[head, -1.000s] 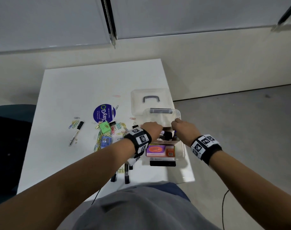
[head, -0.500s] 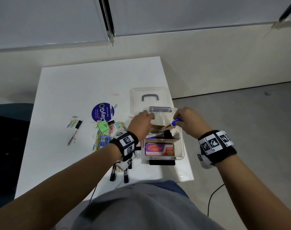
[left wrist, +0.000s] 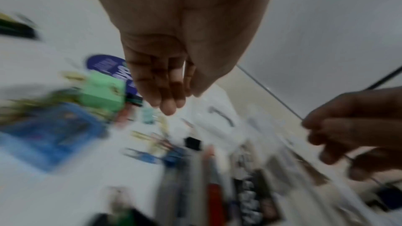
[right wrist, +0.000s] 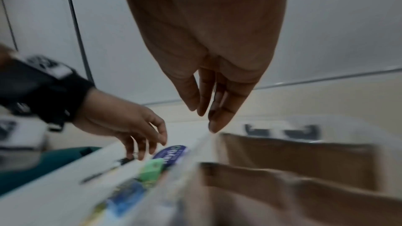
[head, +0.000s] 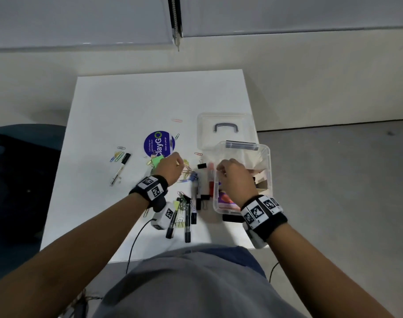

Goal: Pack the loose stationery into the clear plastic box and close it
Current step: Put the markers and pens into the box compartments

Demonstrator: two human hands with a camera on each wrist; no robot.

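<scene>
The clear plastic box (head: 268, 157) stands open at the table's right edge, with brown card dividers (right wrist: 293, 161) and a purple-orange packet (head: 225, 199) inside. Its lid (head: 225, 125), with a grey handle, lies just behind it. My right hand (head: 230, 173) hovers over the box's left side with its fingers (right wrist: 219, 112) straight and nothing in them. My left hand (head: 173, 165) is over the green note block (head: 158, 161) and scattered paper clips (head: 117, 156); its fingers (left wrist: 169, 107) are relaxed and empty. Pens (head: 194, 196) and a red marker (head: 210, 183) lie left of the box.
More markers (head: 173, 223) lie near the table's front edge, with a lone black pen (head: 121, 167) further left. A round blue sticker (head: 159, 144) is on the tabletop and a black binder clip (head: 202, 166) is beside the box. A dark chair (head: 23, 168) stands at the left.
My left hand left the box and swung left over the clips and green block. My right hand came from the box's far right rim to its left side and no longer holds the blue pen.
</scene>
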